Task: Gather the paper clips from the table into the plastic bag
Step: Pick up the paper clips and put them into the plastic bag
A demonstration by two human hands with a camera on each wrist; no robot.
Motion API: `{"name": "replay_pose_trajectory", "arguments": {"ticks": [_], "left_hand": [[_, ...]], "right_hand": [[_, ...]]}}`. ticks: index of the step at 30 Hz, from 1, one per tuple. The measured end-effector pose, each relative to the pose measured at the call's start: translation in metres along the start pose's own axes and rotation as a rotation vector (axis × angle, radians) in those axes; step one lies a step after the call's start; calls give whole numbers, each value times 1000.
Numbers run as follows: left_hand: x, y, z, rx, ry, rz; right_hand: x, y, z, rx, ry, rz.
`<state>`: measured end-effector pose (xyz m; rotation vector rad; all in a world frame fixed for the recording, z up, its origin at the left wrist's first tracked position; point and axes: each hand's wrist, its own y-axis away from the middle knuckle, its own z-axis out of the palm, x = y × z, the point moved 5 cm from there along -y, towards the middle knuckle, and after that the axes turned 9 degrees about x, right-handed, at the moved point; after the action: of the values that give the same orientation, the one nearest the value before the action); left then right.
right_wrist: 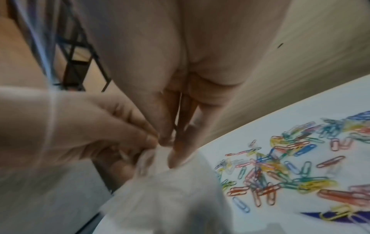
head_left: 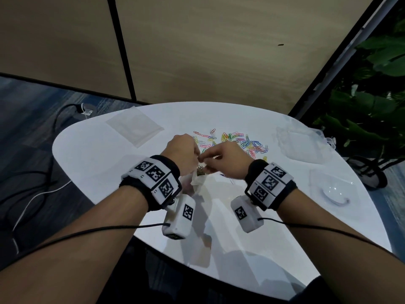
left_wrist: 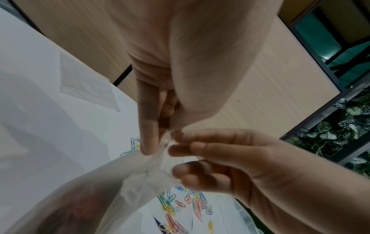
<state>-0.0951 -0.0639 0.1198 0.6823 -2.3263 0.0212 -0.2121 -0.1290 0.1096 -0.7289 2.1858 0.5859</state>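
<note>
Head view: we have both hands meeting above the near middle of the white surface (head_left: 92,154). Left hand (head_left: 183,153) and right hand (head_left: 225,160) each pinch the top of the plastic bag (head_left: 196,179), which hangs between them, just clear of the surface by the look of it. A dark clump shows through the film near the top, probably clips already inside. Two-handed hold makes sense to us: thin film collapses unless both lips get pulled apart. The paper clips (head_left: 238,140) lie scattered just beyond the hands, so the mouth sits close to the supply. A spare flat bag (head_left: 134,127) lies far left, clear plastic trays (head_left: 300,143) to the right, both apart from the work.

Left wrist view: left hand (left_wrist: 180,63) with thumb and fingers pressed together on the bag (left_wrist: 112,190) edge; right hand (left_wrist: 230,161) fingertips curl onto the opposite lip. Looks to us like working the mouth open, or possibly sealing it; we can't tell which. Clips (left_wrist: 186,204) visible on the surface below, behind the film.

Right wrist view: blurry. Right hand (right_wrist: 180,79) fingertips pinch crumpled film; left hand (right_wrist: 84,131) pinches right beside it, fingertips nearly touching. Bag (right_wrist: 170,197) droops under both. Most clips (right_wrist: 280,166) are still on the surface to the right, so the gathering is far from finished.
</note>
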Motion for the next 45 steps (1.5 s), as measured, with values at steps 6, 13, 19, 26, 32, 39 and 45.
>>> {"name": "replay_pose_trajectory", "arguments": {"ticks": [6, 13, 19, 26, 32, 39, 45], "left_hand": [[-8, 2, -7, 8, 18, -24], [-33, -3, -25, 59, 38, -64], [-52, -6, -37, 71, -5, -79], [-58, -10, -43, 97, -19, -73], [-52, -10, -37, 76, -30, -67], [-47, -9, -31, 59, -44, -58], [-47, -10, -29, 51, -28, -70]], "right_hand": [[101, -4, -51, 163, 171, 441], [160, 6, -19, -4, 524, 577], [133, -42, 7, 59, 594, 437], [112, -63, 34, 98, 814, 145], [112, -58, 18, 163, 733, 188], [142, -43, -23, 282, 181, 542], [100, -38, -12, 154, -840, 594]]}}
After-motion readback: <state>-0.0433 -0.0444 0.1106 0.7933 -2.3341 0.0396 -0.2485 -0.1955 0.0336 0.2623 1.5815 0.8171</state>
